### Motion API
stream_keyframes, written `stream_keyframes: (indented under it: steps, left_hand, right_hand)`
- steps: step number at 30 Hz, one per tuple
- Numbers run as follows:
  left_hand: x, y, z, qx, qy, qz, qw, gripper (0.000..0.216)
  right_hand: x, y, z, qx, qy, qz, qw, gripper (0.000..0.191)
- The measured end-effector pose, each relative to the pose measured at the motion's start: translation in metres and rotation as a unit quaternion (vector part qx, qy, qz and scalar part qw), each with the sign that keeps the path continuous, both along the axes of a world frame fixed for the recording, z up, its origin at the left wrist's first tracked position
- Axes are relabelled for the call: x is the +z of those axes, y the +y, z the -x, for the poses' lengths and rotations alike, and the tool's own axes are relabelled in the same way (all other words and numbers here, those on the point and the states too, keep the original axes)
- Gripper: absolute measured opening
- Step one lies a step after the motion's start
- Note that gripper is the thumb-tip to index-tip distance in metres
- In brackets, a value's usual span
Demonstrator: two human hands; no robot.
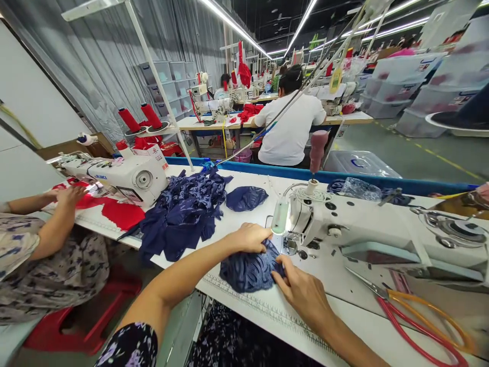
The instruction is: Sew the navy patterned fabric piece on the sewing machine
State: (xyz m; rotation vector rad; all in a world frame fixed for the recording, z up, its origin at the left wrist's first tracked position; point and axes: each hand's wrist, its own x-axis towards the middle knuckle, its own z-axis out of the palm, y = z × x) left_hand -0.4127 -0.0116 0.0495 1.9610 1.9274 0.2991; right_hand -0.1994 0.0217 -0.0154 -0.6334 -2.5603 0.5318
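Observation:
A dark blue lace fabric piece [248,269] lies bunched on the white table [244,216], pushed against the needle area of a white sewing machine [367,232]. My left hand [250,237] presses on its top edge, fingers curled over the cloth beside the presser foot. On the near right edge of the piece rests my right hand [301,290], its fingertips pinching the fabric. Both hands hold the same piece flat against the machine bed.
A pile of dark blue pieces [185,211] and one folded piece [245,198] lie to the left. Scissors with red and orange handles [416,321] lie at the right. A co-worker's hand [71,196] guides red cloth at another machine [122,176]. A person in white sits ahead.

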Motion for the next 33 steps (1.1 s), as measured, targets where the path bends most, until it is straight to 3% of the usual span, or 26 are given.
stream_keyframes:
  steps: [3, 7, 11, 17, 21, 27, 33]
  left_hand:
    - [-0.009, 0.0, -0.024, 0.025, 0.047, -0.061, 0.997, 0.018]
    - [-0.039, -0.032, -0.051, -0.014, 0.064, -0.136, 0.989, 0.018]
    - [-0.059, -0.048, -0.047, -0.048, 0.051, -0.206, 0.976, 0.03]
    - [-0.048, -0.025, -0.025, -0.064, -0.002, -0.167, 0.984, 0.046]
    - [-0.046, -0.005, -0.02, -0.06, -0.011, -0.16, 0.985, 0.052]
    - [-0.044, 0.013, -0.012, -0.08, 0.015, -0.124, 0.989, 0.02]
    - [-0.04, 0.012, -0.012, -0.071, 0.015, -0.133, 0.988, 0.016]
  right_hand:
    - [0.0, -0.002, 0.004, -0.008, 0.005, -0.074, 0.997, 0.032]
    - [-0.007, -0.004, -0.01, 0.015, 0.028, -0.144, 0.989, 0.034]
    - [-0.009, 0.001, -0.023, 0.06, 0.025, -0.216, 0.974, 0.035]
    - [0.006, 0.017, -0.015, 0.077, 0.021, -0.197, 0.977, 0.032]
    - [0.002, 0.025, -0.009, 0.059, 0.033, -0.195, 0.978, 0.033]
    - [-0.009, 0.027, -0.009, 0.019, 0.019, -0.201, 0.979, 0.036]
    - [-0.008, 0.024, -0.009, 0.017, 0.008, -0.195, 0.981, 0.037]
